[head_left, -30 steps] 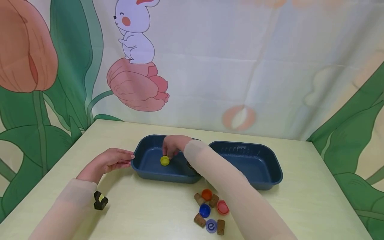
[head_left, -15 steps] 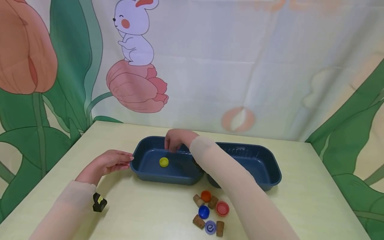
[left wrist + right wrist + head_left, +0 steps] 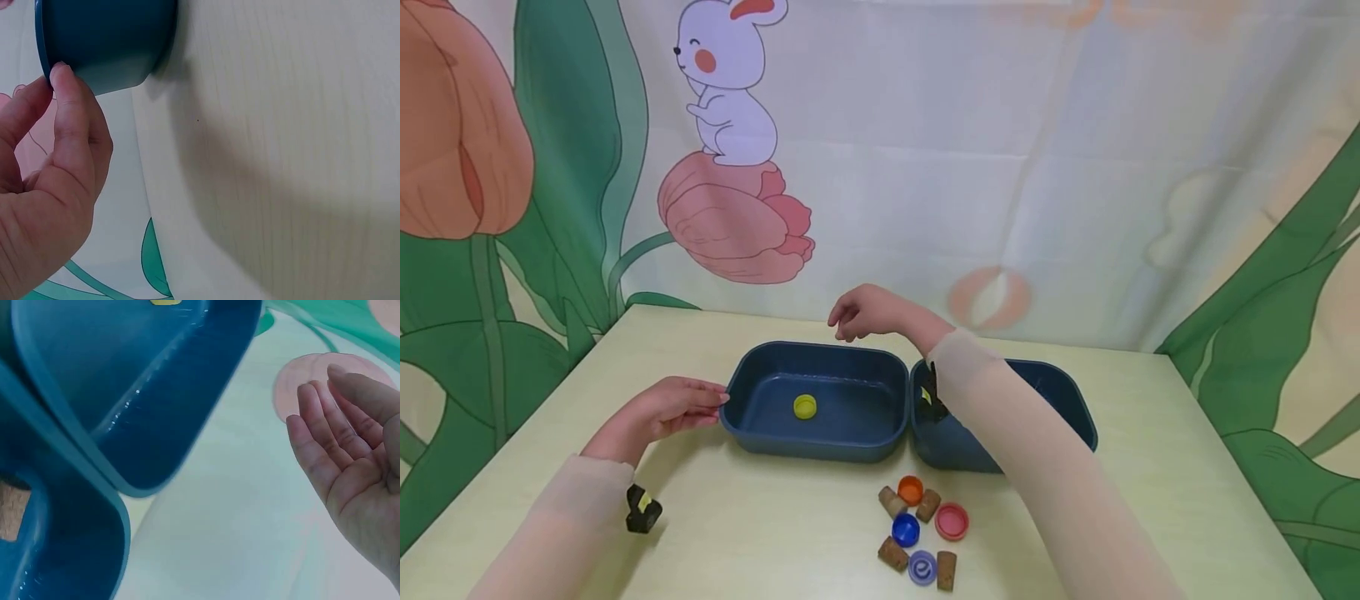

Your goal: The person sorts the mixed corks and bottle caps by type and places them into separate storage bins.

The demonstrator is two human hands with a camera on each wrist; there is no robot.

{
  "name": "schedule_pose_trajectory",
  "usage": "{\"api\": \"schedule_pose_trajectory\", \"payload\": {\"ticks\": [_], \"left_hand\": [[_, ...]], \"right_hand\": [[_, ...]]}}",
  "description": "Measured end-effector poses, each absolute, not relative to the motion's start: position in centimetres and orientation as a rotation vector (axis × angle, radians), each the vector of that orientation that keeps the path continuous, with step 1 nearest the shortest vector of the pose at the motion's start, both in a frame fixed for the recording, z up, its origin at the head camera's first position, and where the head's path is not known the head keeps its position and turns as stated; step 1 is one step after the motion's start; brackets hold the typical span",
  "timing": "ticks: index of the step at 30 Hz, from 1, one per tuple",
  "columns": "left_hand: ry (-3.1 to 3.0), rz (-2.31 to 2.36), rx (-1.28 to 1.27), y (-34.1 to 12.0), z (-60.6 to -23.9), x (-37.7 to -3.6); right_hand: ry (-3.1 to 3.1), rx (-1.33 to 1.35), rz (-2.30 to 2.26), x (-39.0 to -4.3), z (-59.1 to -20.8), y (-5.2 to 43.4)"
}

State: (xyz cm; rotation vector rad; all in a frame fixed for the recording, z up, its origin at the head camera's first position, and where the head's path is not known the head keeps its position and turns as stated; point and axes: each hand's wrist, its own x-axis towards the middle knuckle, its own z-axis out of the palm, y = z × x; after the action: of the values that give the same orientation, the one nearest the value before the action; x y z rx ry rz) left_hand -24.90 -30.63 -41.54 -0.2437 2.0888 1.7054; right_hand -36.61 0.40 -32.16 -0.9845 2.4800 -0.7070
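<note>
My left hand (image 3: 679, 406) pinches the left end of a dark blue tray (image 3: 820, 451); in the left wrist view, its fingertips (image 3: 61, 72) sit at the rim. A yellow bottle cap (image 3: 805, 407) lies inside that tray. My right hand (image 3: 874, 312) hovers past the tray's back rim, fingers loosely bent; the right wrist view shows nothing in its palm (image 3: 365, 481). A second blue tray (image 3: 955, 454) stands to the right, partly hidden by my right sleeve. Inside it, a brown cork-like piece (image 3: 11, 512) shows at the right wrist view's edge.
In front of the trays lie an orange cap (image 3: 911, 490), a pink cap (image 3: 952, 522), a blue cap (image 3: 906, 529), a lilac cap (image 3: 922, 567) and several corks (image 3: 947, 571). A printed curtain (image 3: 880, 183) hangs behind the table (image 3: 760, 533).
My right hand has risen out of the left tray and moved back and to the right, leaving the yellow bottle cap inside. The left hand has kept its place at the rim.
</note>
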Motion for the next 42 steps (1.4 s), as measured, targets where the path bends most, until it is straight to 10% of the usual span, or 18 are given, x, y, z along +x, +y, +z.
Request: {"api": "schedule_pose_trajectory", "payload": {"ticks": [42], "left_hand": [[2.090,1.696,-0.207,-30.5,-41.4,-24.9]], "right_hand": [[2.383,-1.025,-1.001,-26.5,-32.3,11.2]]}}
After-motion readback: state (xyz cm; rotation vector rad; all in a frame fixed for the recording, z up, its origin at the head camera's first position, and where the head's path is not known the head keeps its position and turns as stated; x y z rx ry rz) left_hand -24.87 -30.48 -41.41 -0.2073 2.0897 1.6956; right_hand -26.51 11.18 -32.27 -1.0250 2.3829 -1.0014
